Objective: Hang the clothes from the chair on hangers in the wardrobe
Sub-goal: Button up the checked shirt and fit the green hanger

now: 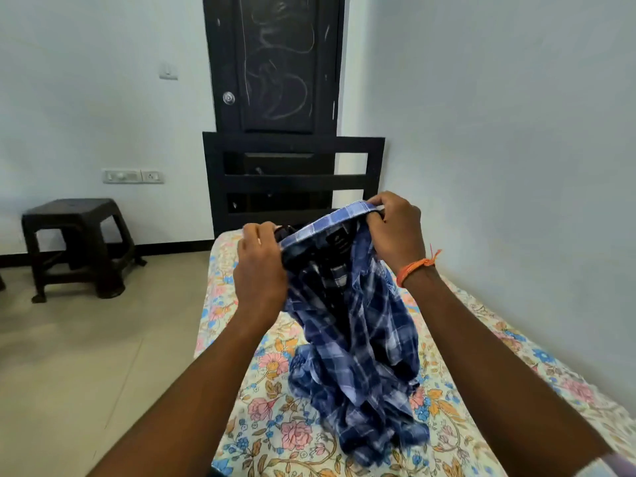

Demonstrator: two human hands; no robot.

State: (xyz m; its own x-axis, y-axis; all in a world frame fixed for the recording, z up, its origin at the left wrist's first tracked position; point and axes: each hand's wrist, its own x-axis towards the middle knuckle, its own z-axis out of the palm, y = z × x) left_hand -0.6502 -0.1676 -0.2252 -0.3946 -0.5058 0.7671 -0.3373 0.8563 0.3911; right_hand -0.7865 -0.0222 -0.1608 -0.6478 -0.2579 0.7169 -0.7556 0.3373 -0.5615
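Note:
A blue checked shirt (pixel 354 332) hangs from both my hands above the bed, its lower part crumpled on the floral sheet. My left hand (pixel 260 266) grips the collar at its left end. My right hand (pixel 395 228) pinches the collar at its right end, an orange thread tied round that wrist. A dark piece, perhaps a hanger, shows at the collar between my hands, but I cannot tell for sure. No wardrobe or chair is in view.
The bed with its floral sheet (pixel 268 425) fills the lower middle and right, against a pale wall. Its black headboard (pixel 292 180) stands before a black door (pixel 275 63). A dark plastic stool (pixel 79 246) stands on the tiled floor at the left.

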